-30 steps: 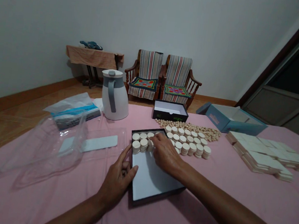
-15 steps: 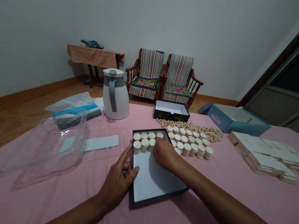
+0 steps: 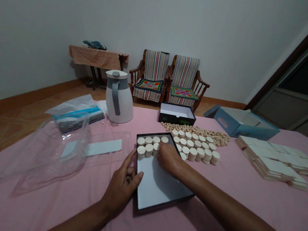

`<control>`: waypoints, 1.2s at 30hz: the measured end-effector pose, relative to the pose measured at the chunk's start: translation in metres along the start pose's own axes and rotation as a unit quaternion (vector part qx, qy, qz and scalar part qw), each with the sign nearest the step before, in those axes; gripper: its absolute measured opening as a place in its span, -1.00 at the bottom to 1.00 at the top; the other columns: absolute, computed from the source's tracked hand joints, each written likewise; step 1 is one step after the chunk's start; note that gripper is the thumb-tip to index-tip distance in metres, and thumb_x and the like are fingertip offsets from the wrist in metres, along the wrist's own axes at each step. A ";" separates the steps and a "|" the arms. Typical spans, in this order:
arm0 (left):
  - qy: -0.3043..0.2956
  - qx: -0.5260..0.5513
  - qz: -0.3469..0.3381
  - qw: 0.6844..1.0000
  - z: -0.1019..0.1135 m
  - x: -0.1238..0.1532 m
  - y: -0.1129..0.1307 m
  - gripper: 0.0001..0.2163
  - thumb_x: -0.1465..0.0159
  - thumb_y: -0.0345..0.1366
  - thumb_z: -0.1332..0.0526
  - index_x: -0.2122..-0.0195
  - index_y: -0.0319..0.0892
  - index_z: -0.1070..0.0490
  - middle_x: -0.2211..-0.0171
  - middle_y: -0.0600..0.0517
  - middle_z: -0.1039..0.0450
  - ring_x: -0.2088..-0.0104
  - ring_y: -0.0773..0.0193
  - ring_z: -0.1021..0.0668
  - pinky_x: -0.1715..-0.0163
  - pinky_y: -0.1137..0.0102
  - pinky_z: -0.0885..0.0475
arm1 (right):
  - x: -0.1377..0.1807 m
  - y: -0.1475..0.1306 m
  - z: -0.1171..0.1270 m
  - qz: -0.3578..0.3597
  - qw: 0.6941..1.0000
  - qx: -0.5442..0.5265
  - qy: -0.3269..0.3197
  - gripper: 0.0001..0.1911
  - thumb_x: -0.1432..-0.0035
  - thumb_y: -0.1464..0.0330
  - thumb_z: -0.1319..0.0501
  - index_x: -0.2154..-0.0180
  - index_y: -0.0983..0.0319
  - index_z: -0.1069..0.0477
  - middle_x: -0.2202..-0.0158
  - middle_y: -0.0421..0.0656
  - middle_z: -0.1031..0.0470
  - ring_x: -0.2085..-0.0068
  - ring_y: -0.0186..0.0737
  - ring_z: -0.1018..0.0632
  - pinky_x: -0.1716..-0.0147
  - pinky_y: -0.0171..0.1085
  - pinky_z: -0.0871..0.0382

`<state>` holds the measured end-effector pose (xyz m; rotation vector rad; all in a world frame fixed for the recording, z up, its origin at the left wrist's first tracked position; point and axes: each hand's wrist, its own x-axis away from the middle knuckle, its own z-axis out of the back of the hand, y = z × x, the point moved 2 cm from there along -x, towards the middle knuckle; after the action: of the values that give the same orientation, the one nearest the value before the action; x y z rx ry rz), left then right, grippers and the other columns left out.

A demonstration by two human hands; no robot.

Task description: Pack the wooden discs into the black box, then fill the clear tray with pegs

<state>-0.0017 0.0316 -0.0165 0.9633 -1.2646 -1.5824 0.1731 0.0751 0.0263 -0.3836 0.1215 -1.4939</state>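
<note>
Head view: I see a pink table [image 3: 216,208] and two bare arms reaching over it.
Left hand: the left hand [image 3: 121,188] grips the near left wall of the black box [image 3: 162,198]. The thumb lies over the rim and the other fingers curl up outside it.
Right hand: the right hand [image 3: 169,160] is inside the box, bent over the round wooden discs [image 3: 148,146] at the far end.
Hard to see: the back of the right hand hides its fingertips. I cannot tell if they pinch a disc or just touch one.
Discs in the box: short stacks in two rows. Some are hidden under the hand.
Just right of the box: more disc stacks [image 3: 197,148], with little beads [image 3: 196,131] behind them.
Far right: flat wooden tiles [image 3: 275,160], cut off by the picture's edge.
Left side: a see-through bag [image 3: 44,152], crumpled and hard to make out, and a white jug [image 3: 119,97] behind it.
</note>
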 end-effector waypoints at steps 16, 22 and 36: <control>0.006 0.014 0.023 1.000 -0.001 0.000 0.004 -0.29 -0.22 -0.10 -0.17 -0.32 -0.20 0.11 0.59 0.22 -0.24 0.59 0.38 -0.36 0.58 0.51 -0.24 | 0.030 -0.017 0.018 0.130 0.991 0.016 0.031 -0.70 -0.06 0.61 -0.01 0.25 0.32 -0.46 0.22 0.03 -0.54 0.16 -0.15 -0.54 0.25 -0.30 -0.25; 0.009 -0.002 0.018 1.000 0.000 0.000 0.003 -0.29 -0.22 -0.09 -0.17 -0.32 -0.22 0.10 0.59 0.22 -0.22 0.60 0.40 -0.31 0.58 0.52 -0.22 | 0.025 -0.027 -0.001 0.219 0.974 -0.050 -0.030 -0.60 0.02 0.64 -0.05 0.15 0.31 -0.44 0.14 0.01 -0.54 0.10 -0.18 -0.51 0.20 -0.31 -0.26; 0.009 -0.004 0.025 1.000 -0.001 0.001 0.005 -0.30 -0.22 -0.09 -0.16 -0.31 -0.19 0.09 0.58 0.22 -0.23 0.60 0.40 -0.30 0.57 0.51 -0.22 | 0.013 -0.022 -0.006 0.217 0.975 -0.047 -0.027 -0.62 0.00 0.62 -0.07 0.14 0.32 -0.46 0.18 0.03 -0.55 0.15 -0.17 -0.52 0.24 -0.31 -0.26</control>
<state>-0.0006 0.0302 -0.0116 0.9325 -1.2593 -1.5357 0.1515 0.0608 0.0293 -0.4423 0.2181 -1.0477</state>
